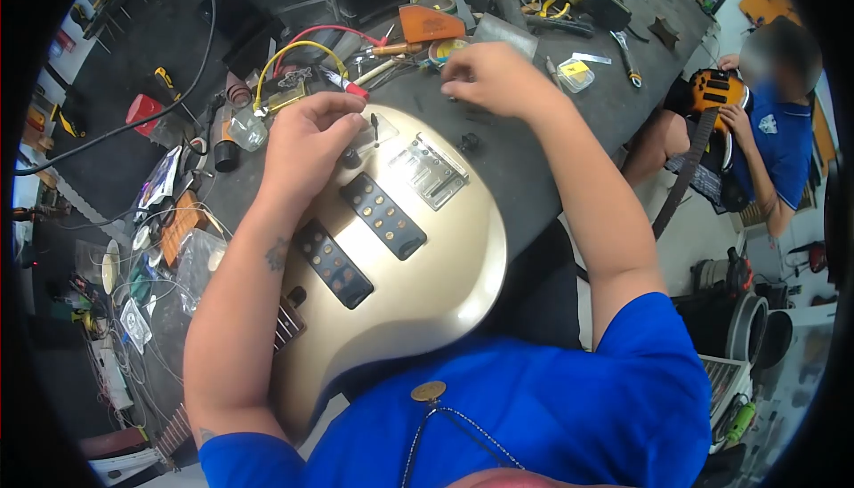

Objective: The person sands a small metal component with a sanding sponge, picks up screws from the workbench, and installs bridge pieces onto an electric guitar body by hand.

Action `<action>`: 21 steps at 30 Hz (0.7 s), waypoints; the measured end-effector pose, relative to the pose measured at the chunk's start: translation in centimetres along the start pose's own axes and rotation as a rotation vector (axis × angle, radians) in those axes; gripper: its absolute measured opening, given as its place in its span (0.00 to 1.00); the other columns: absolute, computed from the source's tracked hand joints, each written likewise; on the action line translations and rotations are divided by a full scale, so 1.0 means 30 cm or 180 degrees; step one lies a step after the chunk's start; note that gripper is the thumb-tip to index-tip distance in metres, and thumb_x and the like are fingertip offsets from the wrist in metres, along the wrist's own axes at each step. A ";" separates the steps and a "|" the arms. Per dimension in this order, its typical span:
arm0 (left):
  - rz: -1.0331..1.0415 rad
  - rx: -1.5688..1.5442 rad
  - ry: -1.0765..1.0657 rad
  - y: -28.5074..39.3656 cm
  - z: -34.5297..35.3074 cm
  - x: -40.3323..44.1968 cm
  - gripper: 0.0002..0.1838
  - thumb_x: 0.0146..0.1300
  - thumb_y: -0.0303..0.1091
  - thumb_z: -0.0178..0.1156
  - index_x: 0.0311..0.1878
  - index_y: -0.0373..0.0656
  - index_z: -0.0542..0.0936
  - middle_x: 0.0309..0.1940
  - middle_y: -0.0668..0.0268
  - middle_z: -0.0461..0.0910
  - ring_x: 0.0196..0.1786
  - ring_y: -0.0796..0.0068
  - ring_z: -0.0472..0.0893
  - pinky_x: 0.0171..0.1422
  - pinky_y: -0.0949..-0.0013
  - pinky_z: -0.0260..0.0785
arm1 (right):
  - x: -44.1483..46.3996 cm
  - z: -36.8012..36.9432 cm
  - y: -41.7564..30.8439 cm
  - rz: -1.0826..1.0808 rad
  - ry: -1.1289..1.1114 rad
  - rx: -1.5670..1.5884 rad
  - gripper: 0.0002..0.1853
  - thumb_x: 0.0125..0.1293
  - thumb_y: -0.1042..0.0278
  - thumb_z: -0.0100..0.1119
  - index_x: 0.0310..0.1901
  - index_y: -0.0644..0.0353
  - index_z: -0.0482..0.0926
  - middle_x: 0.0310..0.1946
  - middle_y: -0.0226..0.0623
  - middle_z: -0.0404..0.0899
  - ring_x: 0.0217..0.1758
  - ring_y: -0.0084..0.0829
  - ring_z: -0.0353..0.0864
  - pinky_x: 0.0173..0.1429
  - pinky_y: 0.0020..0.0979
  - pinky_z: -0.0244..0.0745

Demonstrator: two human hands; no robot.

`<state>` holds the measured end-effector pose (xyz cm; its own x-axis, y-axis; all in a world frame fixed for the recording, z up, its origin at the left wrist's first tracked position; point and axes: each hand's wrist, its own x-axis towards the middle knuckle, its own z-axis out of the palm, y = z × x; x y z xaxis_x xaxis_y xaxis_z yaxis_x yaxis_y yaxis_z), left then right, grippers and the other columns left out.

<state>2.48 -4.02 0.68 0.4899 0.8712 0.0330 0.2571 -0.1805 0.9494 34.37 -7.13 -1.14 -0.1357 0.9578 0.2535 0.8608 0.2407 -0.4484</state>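
A cream electric guitar body (pixel 454 283) lies face up before me, with two black pickups (pixel 384 217) and a metal bridge (pixel 427 172). My left hand (pixel 311 137) rests at its upper left edge, thumb and fingers bent but apart, beside a black knob (pixel 351 159). Close to that hand's fingertips, a small dark upright part (pixel 375 128) stands on the body. Over the bench beyond the guitar, my right hand (pixel 489 79) has its fingers curled together; what they hold, if anything, is hidden. Below it, a small black knob-like part (pixel 468 143) lies on the bench.
Tools and an orange block (pixel 431 23) crowd the back of the dark bench (pixel 569 123). Red and yellow cables (pixel 302 43) loop near my left hand. Wires and plastic bags (pixel 200 266) lie left. At right, a seated person (pixel 783 123) holds a sunburst guitar (pixel 719 92).
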 end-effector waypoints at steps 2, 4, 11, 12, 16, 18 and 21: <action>0.0041 -0.0053 -0.0020 -0.001 0.000 0.002 0.16 0.78 0.25 0.66 0.63 0.29 0.88 0.54 0.59 0.93 0.58 0.73 0.92 0.68 0.69 0.81 | 0.055 0.041 -0.027 -0.0204 -0.0146 -0.0295 0.20 0.70 0.53 0.80 0.53 0.61 0.92 0.45 0.44 0.93 0.51 0.44 0.92 0.59 0.44 0.85; 0.0045 -0.0046 -0.0021 0.002 0.003 -0.001 0.16 0.78 0.25 0.66 0.63 0.29 0.88 0.54 0.59 0.93 0.58 0.72 0.92 0.68 0.68 0.81 | 0.095 0.067 -0.068 -0.0299 -0.0339 -0.0393 0.22 0.69 0.50 0.81 0.53 0.59 0.92 0.47 0.45 0.93 0.54 0.47 0.92 0.60 0.47 0.85; 0.0048 0.0026 -0.0025 0.007 0.003 -0.001 0.16 0.78 0.25 0.67 0.64 0.29 0.88 0.55 0.60 0.92 0.57 0.73 0.92 0.68 0.68 0.82 | 0.129 0.121 -0.099 -0.0230 -0.0704 -0.0428 0.15 0.68 0.55 0.78 0.51 0.53 0.94 0.48 0.40 0.96 0.58 0.46 0.94 0.64 0.48 0.86; 0.0077 -0.0019 -0.0038 -0.001 0.005 0.001 0.16 0.78 0.25 0.67 0.64 0.29 0.88 0.55 0.60 0.92 0.57 0.73 0.92 0.68 0.68 0.82 | 0.114 0.113 -0.103 -0.0201 -0.0664 -0.0346 0.14 0.69 0.57 0.77 0.50 0.55 0.93 0.47 0.41 0.95 0.55 0.45 0.93 0.62 0.47 0.86; 0.0117 0.0022 -0.0066 -0.013 0.003 0.003 0.16 0.78 0.26 0.67 0.63 0.30 0.88 0.55 0.61 0.92 0.56 0.75 0.91 0.67 0.68 0.82 | 0.074 0.021 -0.031 -0.0007 -0.0270 0.0629 0.12 0.70 0.63 0.75 0.48 0.61 0.90 0.42 0.41 0.93 0.48 0.38 0.92 0.56 0.41 0.85; 0.0236 0.0152 -0.0062 -0.013 0.001 0.000 0.15 0.77 0.26 0.68 0.63 0.31 0.88 0.55 0.62 0.92 0.56 0.76 0.91 0.66 0.68 0.81 | -0.016 -0.067 0.053 0.0133 0.0396 0.0383 0.12 0.70 0.65 0.74 0.47 0.64 0.89 0.40 0.38 0.93 0.45 0.34 0.91 0.54 0.39 0.85; 0.0235 0.0202 -0.0079 -0.025 -0.003 0.010 0.15 0.77 0.26 0.68 0.63 0.32 0.88 0.55 0.63 0.92 0.55 0.77 0.90 0.65 0.69 0.81 | -0.126 -0.152 0.099 0.0982 0.0169 0.0130 0.12 0.67 0.66 0.74 0.48 0.62 0.94 0.40 0.44 0.94 0.44 0.40 0.94 0.53 0.42 0.87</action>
<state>2.35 -3.59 -0.01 0.5299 0.8429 0.0937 0.2713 -0.2731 0.9229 39.67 -10.74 0.47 0.1556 0.9773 0.1439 0.8368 -0.0530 -0.5450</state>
